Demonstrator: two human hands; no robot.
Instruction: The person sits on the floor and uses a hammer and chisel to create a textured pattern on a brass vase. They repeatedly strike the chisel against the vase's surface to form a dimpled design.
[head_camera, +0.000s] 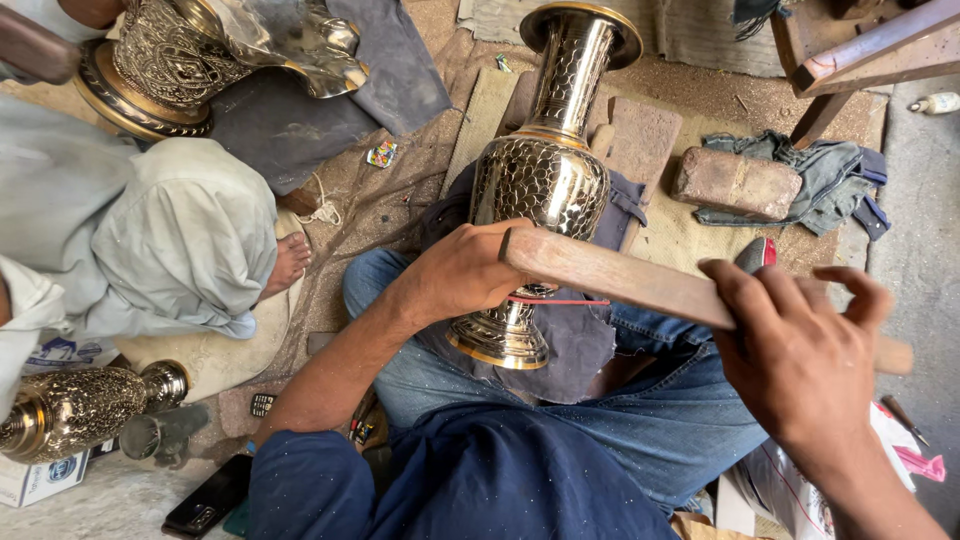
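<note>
A tall engraved brass vase (545, 175) lies across my lap on a dark cloth (575, 340), its mouth pointing away from me and its foot (500, 340) near my left knee. My left hand (460, 270) rests on the vase's lower body, fingers curled against it; whether it pinches a small tool is hidden. My right hand (800, 350) grips a flat wooden stick (620, 280) that reaches leftward over the vase's stem to my left fingers.
Another person in pale clothes (150, 240) sits at the left with a bare foot (290, 262), holding a large ornate brass piece (200, 50). A smaller brass vase (80, 405) lies lower left. Bricks (735, 182), rags (835, 180), a phone (205, 505) and a wooden bench leg (870, 50) surround me.
</note>
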